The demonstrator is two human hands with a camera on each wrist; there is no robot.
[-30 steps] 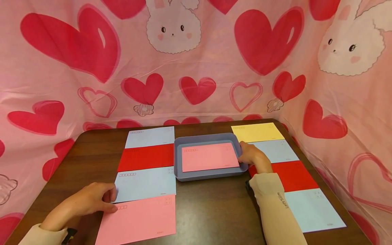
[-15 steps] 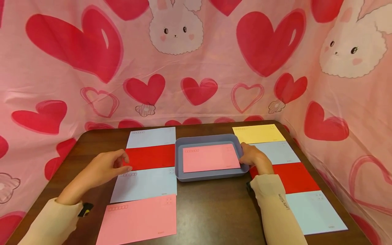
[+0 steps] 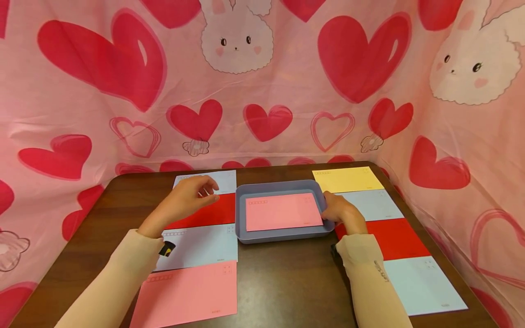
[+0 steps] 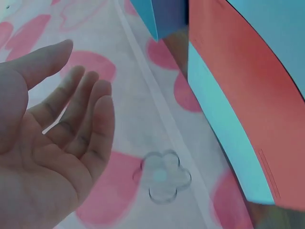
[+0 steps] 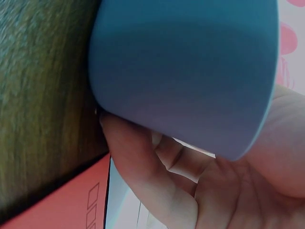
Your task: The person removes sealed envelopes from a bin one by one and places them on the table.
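In the head view my left hand (image 3: 189, 197) is over the far end of the left column of envelopes, overlapping the red envelope (image 3: 223, 208) and the pale blue envelope (image 3: 226, 180) behind it. Its fingers are loosely bent and hold nothing, as the left wrist view also shows. With my right hand (image 3: 341, 208) I grip the right wall of a grey-blue tray (image 3: 270, 236); in the right wrist view my fingers (image 5: 138, 162) lie along the outside of that wall. A pink envelope (image 3: 283, 212) lies flat in the tray.
Nearer in the left column lie another pale blue envelope (image 3: 205, 243) and a pink envelope (image 3: 188, 296). To the right are a yellow envelope (image 3: 348, 179), a light blue one (image 3: 371, 205), a red one (image 3: 404, 237) and another light blue one (image 3: 426, 284). Heart-print cloth (image 3: 266, 82) surrounds the table (image 3: 287, 278).
My left hand has moved up and away from the near pink envelope, past the pale blue one, to the far end of the left column. My right hand and the tray stay in place.
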